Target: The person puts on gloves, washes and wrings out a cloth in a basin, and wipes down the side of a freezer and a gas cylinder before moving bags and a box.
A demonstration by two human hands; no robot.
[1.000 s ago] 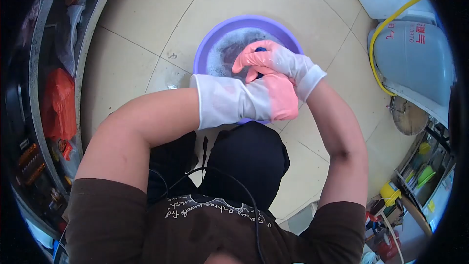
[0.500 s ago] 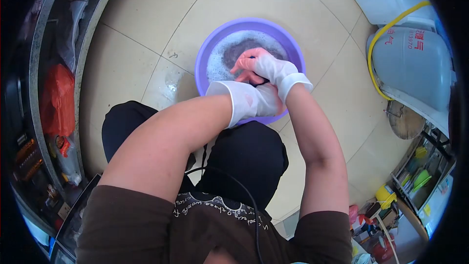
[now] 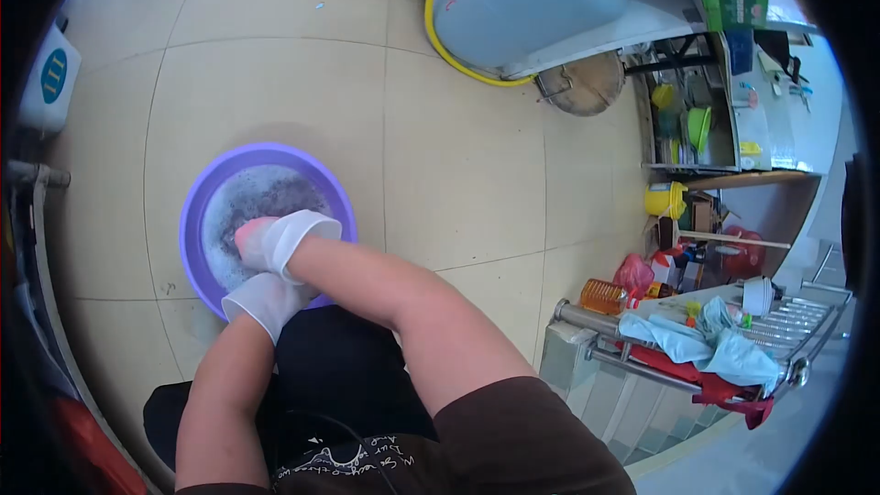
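A purple basin (image 3: 191, 220) of dark, foamy water (image 3: 223, 203) stands on the floor before my knees. Both hands are in white, see-through gloves with pinkish fingers and are close together over the basin's near side. My right hand (image 3: 266, 236) lies above the left, its fingers curled down toward the suds; what they hold, if anything, is hidden. Below it, my left hand (image 3: 286, 293) is at the near rim, its fingers covered by the right hand and glove cuff.
Beige tiles (image 3: 458, 174) surround the basin. A grey gas cylinder (image 3: 522, 5) with a yellow hose (image 3: 438, 32) stands at the top. Along the right are a shelf (image 3: 710, 137), a yellow bucket (image 3: 665, 200) and a metal rack (image 3: 797, 325) with blue cloths (image 3: 742, 357). A shelf edge (image 3: 50, 266) runs down the left.
The view has swung to the right, so the basin now appears lower left and the rack has come into sight. The hands remain together over the basin; a dark bit seen between them earlier is now hidden.
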